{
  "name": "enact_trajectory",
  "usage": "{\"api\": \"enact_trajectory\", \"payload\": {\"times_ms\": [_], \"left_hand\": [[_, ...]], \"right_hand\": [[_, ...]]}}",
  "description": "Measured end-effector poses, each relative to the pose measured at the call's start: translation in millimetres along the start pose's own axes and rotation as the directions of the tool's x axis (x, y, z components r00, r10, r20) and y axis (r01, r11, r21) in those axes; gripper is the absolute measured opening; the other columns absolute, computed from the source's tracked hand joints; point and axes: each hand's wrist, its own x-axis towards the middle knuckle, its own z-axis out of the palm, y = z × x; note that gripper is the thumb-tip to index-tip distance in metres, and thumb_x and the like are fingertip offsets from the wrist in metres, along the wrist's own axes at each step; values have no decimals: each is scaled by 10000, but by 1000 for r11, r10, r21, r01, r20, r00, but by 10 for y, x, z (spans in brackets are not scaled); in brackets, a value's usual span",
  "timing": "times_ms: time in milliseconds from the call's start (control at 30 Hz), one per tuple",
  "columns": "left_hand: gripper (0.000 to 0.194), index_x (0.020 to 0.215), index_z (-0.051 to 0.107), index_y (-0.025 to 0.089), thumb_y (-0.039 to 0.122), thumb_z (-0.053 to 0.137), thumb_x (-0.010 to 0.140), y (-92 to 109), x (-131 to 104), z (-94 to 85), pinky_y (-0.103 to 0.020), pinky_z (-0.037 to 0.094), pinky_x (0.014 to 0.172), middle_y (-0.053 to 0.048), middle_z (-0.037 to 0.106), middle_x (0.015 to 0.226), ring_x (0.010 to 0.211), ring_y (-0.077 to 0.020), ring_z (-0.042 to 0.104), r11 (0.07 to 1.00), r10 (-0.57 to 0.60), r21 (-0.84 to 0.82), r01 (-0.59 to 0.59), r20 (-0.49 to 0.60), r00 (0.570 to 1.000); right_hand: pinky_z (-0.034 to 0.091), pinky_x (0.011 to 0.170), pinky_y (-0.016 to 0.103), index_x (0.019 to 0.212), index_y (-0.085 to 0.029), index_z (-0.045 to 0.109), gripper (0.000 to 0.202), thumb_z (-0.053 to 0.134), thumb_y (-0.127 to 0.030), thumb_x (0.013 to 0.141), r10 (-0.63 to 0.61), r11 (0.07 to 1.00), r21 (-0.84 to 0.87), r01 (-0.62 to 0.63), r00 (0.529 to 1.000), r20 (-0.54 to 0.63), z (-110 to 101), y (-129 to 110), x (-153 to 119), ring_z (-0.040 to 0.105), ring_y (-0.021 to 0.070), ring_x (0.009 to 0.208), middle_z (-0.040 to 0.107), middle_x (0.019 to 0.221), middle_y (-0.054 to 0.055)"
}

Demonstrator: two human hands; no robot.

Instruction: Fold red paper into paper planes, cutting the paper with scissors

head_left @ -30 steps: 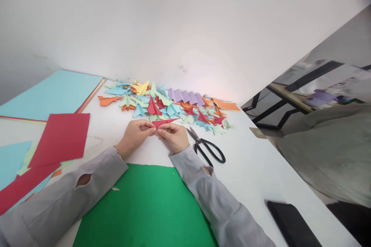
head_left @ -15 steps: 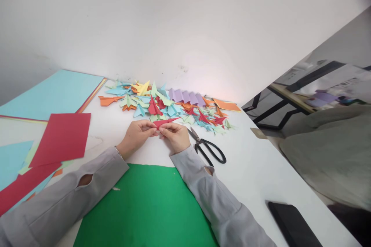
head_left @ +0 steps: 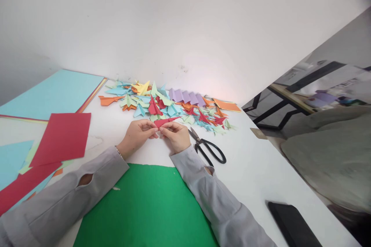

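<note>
Both of my hands pinch a small folded red paper point(head_left: 162, 122), its narrow point reaching toward the upper right. My left hand point(head_left: 139, 134) grips its left end between thumb and fingers. Closed on the lower edge is my right hand point(head_left: 176, 136), its thumb tip close to the left thumb. The fingers cover part of the folds. Just beyond the hands lies a heap of small folded paper planes point(head_left: 142, 102) in several colours. Scissors point(head_left: 206, 144) with black handles rest beside my right hand.
A green mat point(head_left: 142, 204) lies under my forearms. Red paper sheets point(head_left: 62, 139) and a stack of large light-blue sheets point(head_left: 55, 94) are at the left. A pleated purple paper point(head_left: 187, 96) and orange paper point(head_left: 227, 105) sit by the wall. A black phone-like device point(head_left: 292, 224) lies front right.
The red folded paper has shifted very slightly to the right between my fingers. Both hands stay in nearly the same place.
</note>
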Motion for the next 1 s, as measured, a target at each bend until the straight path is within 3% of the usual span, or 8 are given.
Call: {"api": "enact_trajectory", "payload": {"times_ms": [433, 1000], "left_hand": [[221, 668, 628, 154, 324, 745, 590, 8, -11, -2, -261, 538, 555, -7, 656, 521, 528, -156, 648, 999, 10, 44, -9, -5, 1000], [173, 668, 596, 147, 235, 730, 602, -5, -9, 16, -266, 520, 551, -10, 652, 517, 515, -153, 643, 1000, -22, 0, 22, -28, 999]], "right_hand": [[407, 419, 218, 575, -170, 641, 186, 776, -285, 519, 18, 1000, 1, -18, 1000, 20, 0, -14, -8, 516, 89, 398, 636, 493, -8], [437, 420, 240, 580, -172, 660, 191, 782, -307, 522, -17, 1000, -23, 16, 1000, -13, 21, -34, -25, 517, 100, 398, 642, 499, 0]]}}
